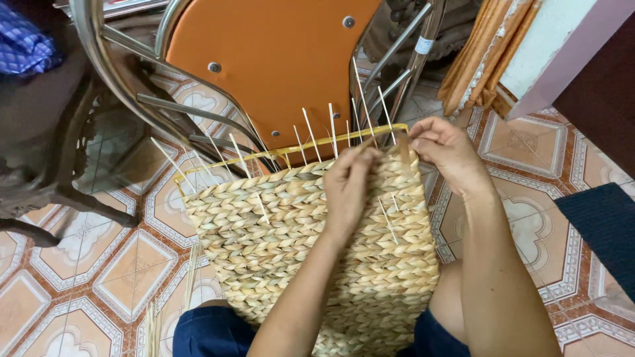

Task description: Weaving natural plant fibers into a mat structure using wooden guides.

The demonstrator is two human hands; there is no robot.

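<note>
Patterned floor tiles (86, 277) fill the lower left, an orange chair (271, 59) the top. The woven straw panel (278, 231) lies centre frame on the lap (thin white sticks (311, 135) poking up). Left hand (348, 185) presses its top edge, fingers curled; right hand (446, 152) pinches a strand at its upper right corner.

Down below it's a tiled floor (79, 284), glossy squares in cream and pale orange with white scroll borders and brick-red edging. An orange chair (271, 66) lies tipped on it, chrome legs (112, 63) spread over the tiles. A dark wooden furniture leg (59, 192) stands at the left. A dark blue mat (602, 225) lies at the right edge. Loose pale straw strands (155, 327) rest on the tiles near the bottom.
</note>
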